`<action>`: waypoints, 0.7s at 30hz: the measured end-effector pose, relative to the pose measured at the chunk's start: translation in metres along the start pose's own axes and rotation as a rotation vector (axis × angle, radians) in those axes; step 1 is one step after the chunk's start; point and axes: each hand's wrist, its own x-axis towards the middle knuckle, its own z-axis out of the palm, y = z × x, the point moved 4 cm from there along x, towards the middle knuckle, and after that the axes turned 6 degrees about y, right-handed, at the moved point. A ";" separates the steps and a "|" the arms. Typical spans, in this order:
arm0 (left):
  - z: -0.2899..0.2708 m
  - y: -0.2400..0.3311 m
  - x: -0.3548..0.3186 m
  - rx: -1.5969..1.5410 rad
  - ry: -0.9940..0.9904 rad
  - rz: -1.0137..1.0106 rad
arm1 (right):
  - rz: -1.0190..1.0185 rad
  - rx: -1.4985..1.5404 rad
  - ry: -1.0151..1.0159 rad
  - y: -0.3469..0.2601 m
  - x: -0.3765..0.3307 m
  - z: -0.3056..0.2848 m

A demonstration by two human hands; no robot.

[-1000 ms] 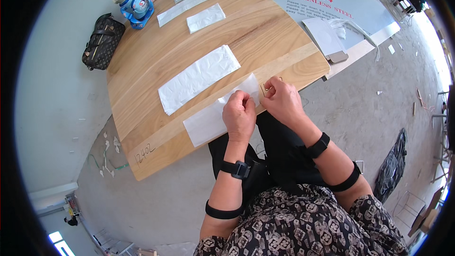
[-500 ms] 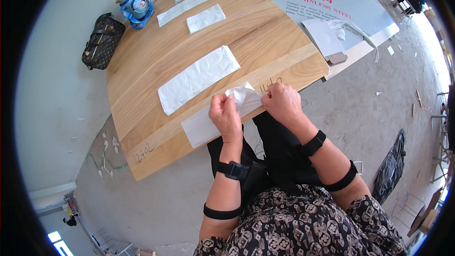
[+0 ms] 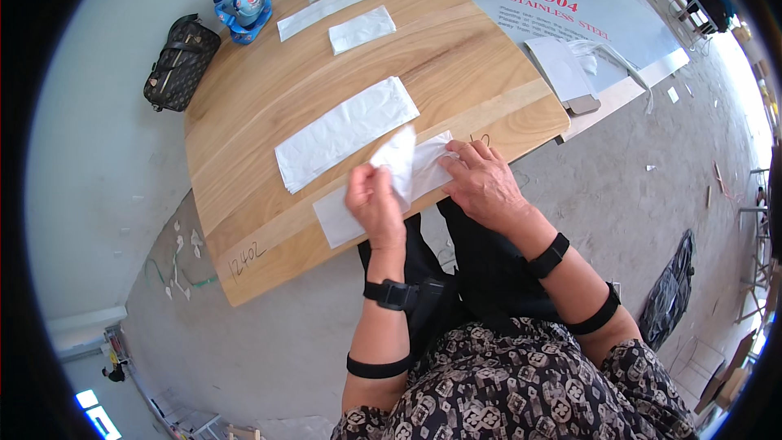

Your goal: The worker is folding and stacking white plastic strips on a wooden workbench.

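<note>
A thin, translucent white sheet (image 3: 336,216) lies lengthwise along the table's near edge, its middle part lifted and crumpled. My left hand (image 3: 377,202) is closed, pinching a raised fold of it between thumb and fingers. At the sheet's right end, my right hand (image 3: 485,179) has its fingers bent, with thumb and fingertips gripping the material against the tabletop. Just beyond both hands sits a flat stack of folded white sheets (image 3: 346,134), touched by neither hand. Whether the held sheet is plastic or fabric I cannot tell.
On the wooden table (image 3: 244,138) more white pieces lie farther back, including a small folded one (image 3: 362,30). A blue bottle (image 3: 243,6) and a dark patterned handbag (image 3: 182,63) stand at the far left. Right of the table, a metal-topped surface holds a white open box (image 3: 562,73).
My left hand has shifted slightly left and lifted a larger fold of the sheet. My right hand has turned flatter, its fingers now spread over the sheet's right end.
</note>
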 end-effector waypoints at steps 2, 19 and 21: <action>-0.027 0.006 0.008 -0.101 0.193 0.019 | 0.018 -0.005 0.008 0.001 0.001 0.000; -0.205 0.041 0.020 -0.278 0.761 0.024 | 0.044 0.043 -0.081 0.009 0.007 0.001; -0.208 0.043 0.022 -0.289 0.745 0.027 | 0.049 0.046 -0.104 0.009 0.007 0.002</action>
